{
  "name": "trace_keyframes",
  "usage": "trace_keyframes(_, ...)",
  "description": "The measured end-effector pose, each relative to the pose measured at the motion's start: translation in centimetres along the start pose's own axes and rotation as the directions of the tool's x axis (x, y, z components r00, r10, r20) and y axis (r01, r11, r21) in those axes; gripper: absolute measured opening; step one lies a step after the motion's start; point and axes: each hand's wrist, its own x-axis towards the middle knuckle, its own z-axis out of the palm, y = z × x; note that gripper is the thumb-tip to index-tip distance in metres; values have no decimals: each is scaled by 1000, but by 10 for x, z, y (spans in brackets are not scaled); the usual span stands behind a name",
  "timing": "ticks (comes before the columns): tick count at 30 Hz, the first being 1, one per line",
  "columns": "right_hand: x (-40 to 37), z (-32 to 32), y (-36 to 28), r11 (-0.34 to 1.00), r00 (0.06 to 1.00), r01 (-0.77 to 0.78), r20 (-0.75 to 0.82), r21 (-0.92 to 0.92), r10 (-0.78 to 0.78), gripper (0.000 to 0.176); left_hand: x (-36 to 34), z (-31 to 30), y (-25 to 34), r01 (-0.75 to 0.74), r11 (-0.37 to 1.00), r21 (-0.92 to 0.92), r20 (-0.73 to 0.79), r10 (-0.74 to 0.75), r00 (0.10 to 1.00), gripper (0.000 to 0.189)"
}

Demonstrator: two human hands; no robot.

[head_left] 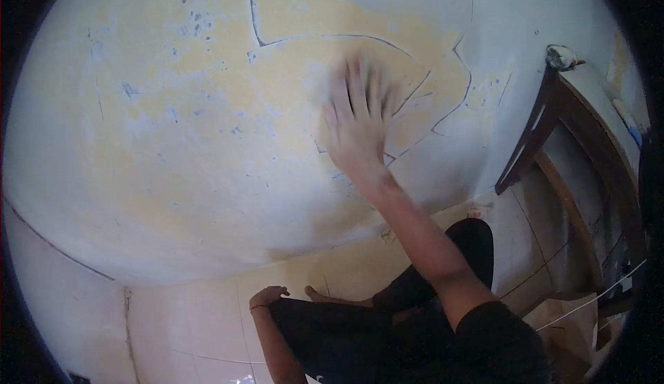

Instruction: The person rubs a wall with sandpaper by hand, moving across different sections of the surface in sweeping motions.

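Against the wall (228, 162), my right hand (360, 117) lies with its fingers stretched out and apart. Motion smears the fingertips; whether anything is under the palm is hidden. The wall surface around it is pale white with yellowish patches, blue-grey spots and several dark lines or cracks. Lower down, my left hand (268, 296) rests on my bent knee, in dark cloth (311, 325), its fingers loosely laid over it and nothing visible in them.
A dark wooden piece of furniture (546, 111) stands at the right, with a whitish lump (561, 57) on its corner. Pale floor tiles (207, 322) run along the wall's foot. A thin white cord (591, 299) crosses the lower right, over a cardboard-like piece (577, 318).
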Motion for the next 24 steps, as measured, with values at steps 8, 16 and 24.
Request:
trace_keyframes(8,-154,32,39,981,959,7,281,-196,49,48,26,13,-33,-27,998,64,36,24,999,39)
trace_keyframes(16,59,-17,20,1000,975,-12,-222,-3,11,57,13,0,-14,44,997,-67,40,-41,998,38)
trace_keyframes(24,-210,56,64,995,938,-83,332,-59,98,58,27,8,-32,17,1000,-21,0,-17,1000,41)
